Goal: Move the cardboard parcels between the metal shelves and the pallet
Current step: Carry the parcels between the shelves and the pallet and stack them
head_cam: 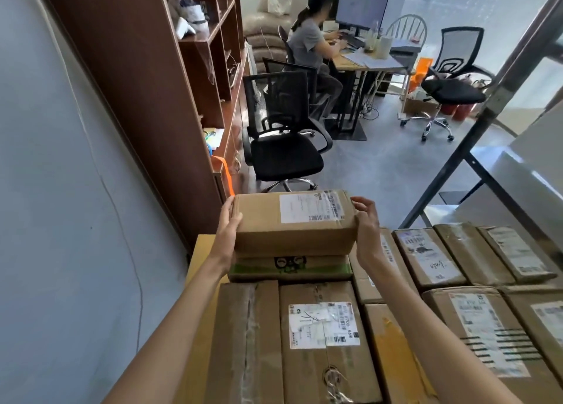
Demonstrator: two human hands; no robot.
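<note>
1. A brown cardboard parcel [292,224] with a white shipping label on its top sits at the middle of the view, held between two bare hands. It lies long side left to right, at the far edge of a block of parcels.
2. The left hand [230,221] lies flat against the parcel's left end, fingers straight and together and pointing away from the camera.
3. The right hand [367,227] is at the parcel's right end, with its fingers bent over the far right corner.
4. Directly beneath is a flatter parcel with green tape [289,268] and a black printed logo. Whether the held parcel rests on it or is just above it cannot be told.
5. Nearer the camera, two large taped boxes [323,327] stand side by side, touching. The right one bears a white label with handwriting.
6. To the right, more labelled parcels [426,254] lie packed edge to edge in rows.
7. A yellow board [198,266] shows under the left edge of the block.
8. A grey metal shelf frame [475,123] rises at a slant on the right, just beyond the parcels.
9. On the left is a pale grey wall [61,190], then a tall brown wooden bookcase [137,68] holding small items.
10. Just past the held parcel stands a black mesh office chair [283,147].
11. At the far end of the room, a seated person [307,44] works at a desk with a monitor [362,7]. A second black chair [454,80] stands to the right.
</note>
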